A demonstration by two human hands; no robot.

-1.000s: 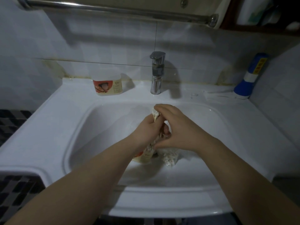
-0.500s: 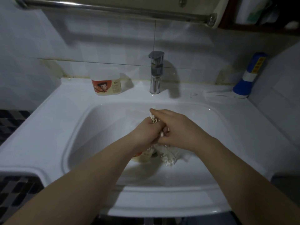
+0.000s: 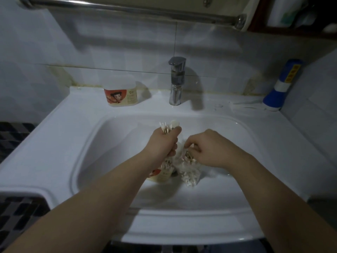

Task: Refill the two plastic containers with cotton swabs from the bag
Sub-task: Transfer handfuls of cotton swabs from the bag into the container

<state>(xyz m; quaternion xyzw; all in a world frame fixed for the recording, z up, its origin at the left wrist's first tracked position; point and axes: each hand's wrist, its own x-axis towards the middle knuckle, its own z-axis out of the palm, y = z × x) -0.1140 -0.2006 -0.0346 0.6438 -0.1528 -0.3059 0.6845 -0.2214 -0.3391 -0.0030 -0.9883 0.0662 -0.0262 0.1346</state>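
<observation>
While the left hand [image 3: 163, 143] clenches a bundle of cotton swabs [image 3: 166, 126] above the container [image 3: 162, 176], the right hand [image 3: 209, 149] pinches the top of the bag [image 3: 189, 175] just beside it

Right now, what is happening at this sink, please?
A person is refilling swab containers at the sink. The left hand grips a bunch of cotton swabs above a container that stands in the basin and seems to hold some swabs already. The right hand pinches the plastic bag of swabs beside it. A second container stands on the ledge, left of the faucet.
</observation>
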